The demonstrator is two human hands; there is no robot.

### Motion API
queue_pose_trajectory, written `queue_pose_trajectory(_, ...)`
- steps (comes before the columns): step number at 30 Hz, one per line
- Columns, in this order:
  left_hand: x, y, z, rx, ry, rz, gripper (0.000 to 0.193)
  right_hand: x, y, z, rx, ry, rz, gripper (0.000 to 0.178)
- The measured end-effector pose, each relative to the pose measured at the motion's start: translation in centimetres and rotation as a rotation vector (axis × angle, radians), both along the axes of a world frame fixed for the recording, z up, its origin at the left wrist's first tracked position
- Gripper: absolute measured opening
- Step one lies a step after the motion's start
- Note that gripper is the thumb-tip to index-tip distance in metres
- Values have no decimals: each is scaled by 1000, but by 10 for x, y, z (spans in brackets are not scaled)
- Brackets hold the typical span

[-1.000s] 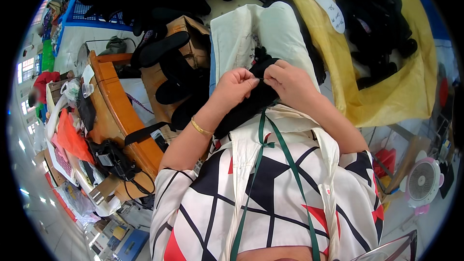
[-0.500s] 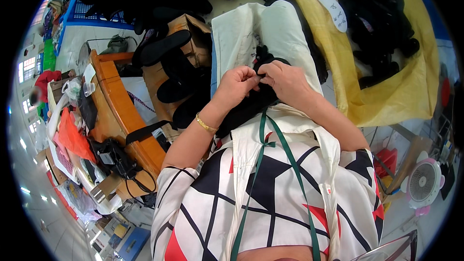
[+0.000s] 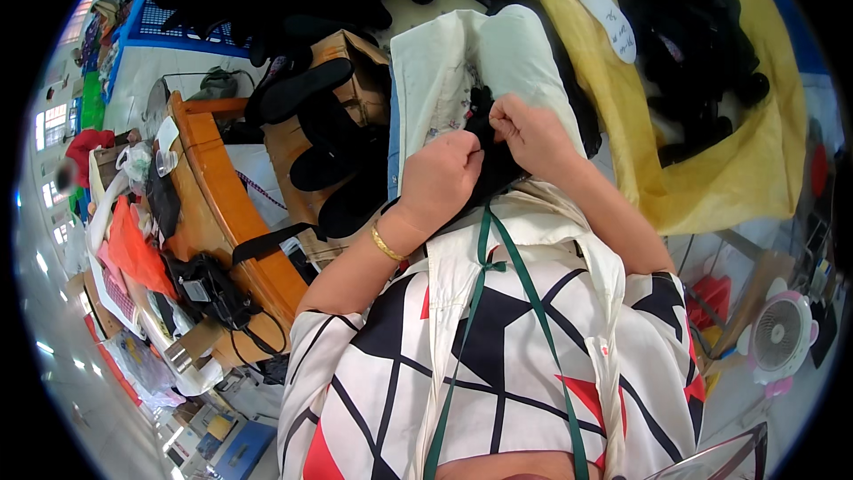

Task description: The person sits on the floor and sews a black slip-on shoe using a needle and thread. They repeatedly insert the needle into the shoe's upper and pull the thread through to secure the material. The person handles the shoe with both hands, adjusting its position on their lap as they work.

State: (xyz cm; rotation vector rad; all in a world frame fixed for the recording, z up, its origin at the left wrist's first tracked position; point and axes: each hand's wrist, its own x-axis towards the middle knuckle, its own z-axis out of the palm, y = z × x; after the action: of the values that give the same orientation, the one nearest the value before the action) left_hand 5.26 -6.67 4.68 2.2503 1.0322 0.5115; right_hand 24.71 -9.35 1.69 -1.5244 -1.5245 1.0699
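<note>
1. Here's the left hand [image 3: 442, 173], curled into a loose fist at the left side of the black fabric piece [image 3: 498, 166], its fingertips tucked out of sight; whether it grips anything, I can't tell.
2. Just beside it, the right hand [image 3: 538, 138]: fingers bent inward, thumb drawn close to them, at the piece's right side (those tips are too small to read, so no call on what they hold).
3. The black piece itself sits on the lap, at the near edge of the pale cloth [image 3: 524, 53], its narrow upper end showing between both hands.
4. Past the cloth's left edge, a dark sole [image 3: 306, 89] lies near an open cardboard box [image 3: 366, 89].
5. Over beyond the right edge, a yellow sack [image 3: 729, 187] holds a black heap [image 3: 689, 53], with a white insole [image 3: 607, 22] on the sack's left side.
</note>
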Motion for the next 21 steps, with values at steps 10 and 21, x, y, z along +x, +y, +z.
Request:
queue_pose_trajectory(10,-3,4,-37,251,67,-123,9,1,-18,-12,-80,40,-121,6)
queue_pose_trajectory(21,7,11,-33,270,-1,-68,15,12,-3,13,247,108,-147,5)
